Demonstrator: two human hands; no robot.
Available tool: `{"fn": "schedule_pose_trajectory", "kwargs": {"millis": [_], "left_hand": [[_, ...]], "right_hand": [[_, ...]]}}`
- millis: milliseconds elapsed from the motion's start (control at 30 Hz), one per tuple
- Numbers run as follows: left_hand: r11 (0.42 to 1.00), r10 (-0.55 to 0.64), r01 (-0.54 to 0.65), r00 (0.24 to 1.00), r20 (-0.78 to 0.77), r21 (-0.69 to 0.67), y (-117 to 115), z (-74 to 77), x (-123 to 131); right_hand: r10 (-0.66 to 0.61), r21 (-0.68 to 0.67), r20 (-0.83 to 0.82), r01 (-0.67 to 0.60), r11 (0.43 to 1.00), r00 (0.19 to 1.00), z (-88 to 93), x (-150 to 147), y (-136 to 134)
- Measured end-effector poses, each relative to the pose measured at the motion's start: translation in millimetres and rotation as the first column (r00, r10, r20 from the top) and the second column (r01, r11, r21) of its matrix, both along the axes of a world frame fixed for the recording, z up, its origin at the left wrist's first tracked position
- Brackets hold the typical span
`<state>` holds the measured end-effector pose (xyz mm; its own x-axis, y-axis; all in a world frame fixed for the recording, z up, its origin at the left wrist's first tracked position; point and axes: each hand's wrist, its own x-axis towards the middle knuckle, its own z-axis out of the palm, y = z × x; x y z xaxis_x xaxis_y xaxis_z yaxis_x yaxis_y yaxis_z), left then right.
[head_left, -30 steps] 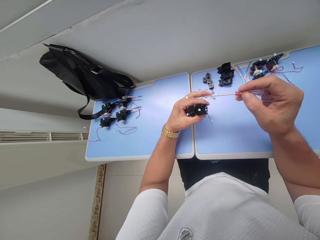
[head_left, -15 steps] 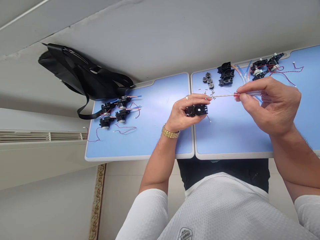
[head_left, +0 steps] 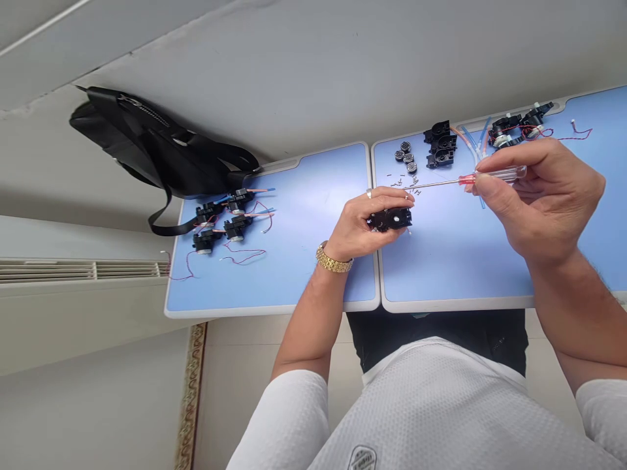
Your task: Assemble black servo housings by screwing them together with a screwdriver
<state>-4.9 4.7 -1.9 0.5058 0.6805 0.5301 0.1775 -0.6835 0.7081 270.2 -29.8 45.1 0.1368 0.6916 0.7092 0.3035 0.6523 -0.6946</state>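
My left hand (head_left: 361, 222) is closed around a black plastic pump-like housing (head_left: 392, 220) with a white spot on its face, held above the gap between two blue tables. Between the fingers and thumb of my right hand (head_left: 543, 189) is a screwdriver (head_left: 499, 176) with a clear and red handle. Its thin shaft points left, and the tip is near my left fingertips, beside what looks like a small screw. Whether the tip touches the screw I cannot tell. Small loose screws (head_left: 415, 190) lie on the table just beyond.
Several round metal-rimmed parts (head_left: 408, 158) and black open housings (head_left: 441, 143) sit at the back of the right table (head_left: 455, 261). Wired black assemblies (head_left: 509, 127) lie behind my right hand. More assemblies (head_left: 238, 227) and a black bag (head_left: 161, 143) are at the left.
The screwdriver's handle has risen and shifted right with my right hand, so more of it shows. The black housing has turned slightly and moved a little right in my left hand.
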Motion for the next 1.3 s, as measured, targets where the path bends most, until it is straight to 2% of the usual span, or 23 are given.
{"fn": "schedule_pose_trajectory", "kwargs": {"millis": [200, 367, 667, 867, 1300], "left_hand": [[0.999, -0.027, 0.024, 0.997, -0.075, -0.036, -1.6, -0.6, 1.6], [0.995, -0.089, 0.084, 0.993, -0.079, -0.057, -2.3, 0.4, 3.5], [0.994, -0.109, 0.107, 0.993, -0.055, -0.034, -2.1, 0.7, 4.2], [0.993, -0.117, 0.117, 0.992, -0.051, -0.016, -2.6, 0.4, 3.7], [0.992, -0.127, 0.127, 0.991, -0.045, -0.019, -2.6, -0.8, 1.9]], "right_hand": [[0.02, -0.052, -0.07, -0.024, 0.998, 0.997, -3.0, 0.6, 2.3], [-0.034, -0.084, 0.054, 0.039, 0.996, 0.998, -5.9, 2.7, 3.2], [-0.038, -0.088, 0.07, 0.044, 0.995, 0.997, -6.7, 2.9, 3.2], [0.01, -0.045, 0.048, -0.008, 0.999, 0.999, -7.8, 3.4, 4.1], [0.007, -0.009, 0.13, -0.006, 1.0, 0.991, -7.9, 5.9, 5.7]]}}
